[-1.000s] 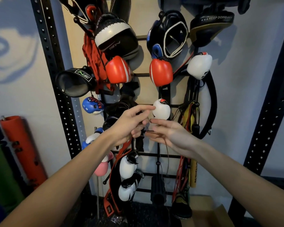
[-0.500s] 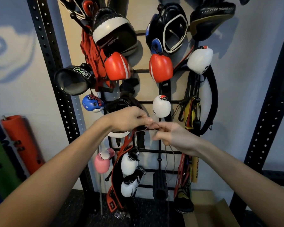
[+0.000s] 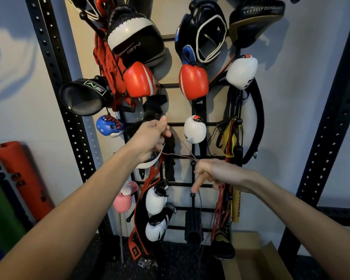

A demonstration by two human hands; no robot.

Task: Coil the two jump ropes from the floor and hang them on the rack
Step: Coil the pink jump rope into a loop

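Thin brown cord of the jump rope (image 3: 187, 148) runs taut between both hands in front of the rack (image 3: 198, 110). The right hand (image 3: 220, 172), below the rack's white glove (image 3: 195, 129), pinches the cord with closed fingers, index finger pointing down; strands hang below it. The left hand (image 3: 152, 138), left of the white glove, pinches the cord's upper end between thumb and fingers. Farther back, red gloves (image 3: 193, 81) hang above.

The rack (image 3: 198, 158) is matt black metal. Glossy leather-like red gloves (image 3: 193, 81) hang on it beside a smooth white one (image 3: 195, 129). The rope (image 3: 187, 148) looks thin and wiry; the floor (image 3: 170, 265) is speckled and rough.
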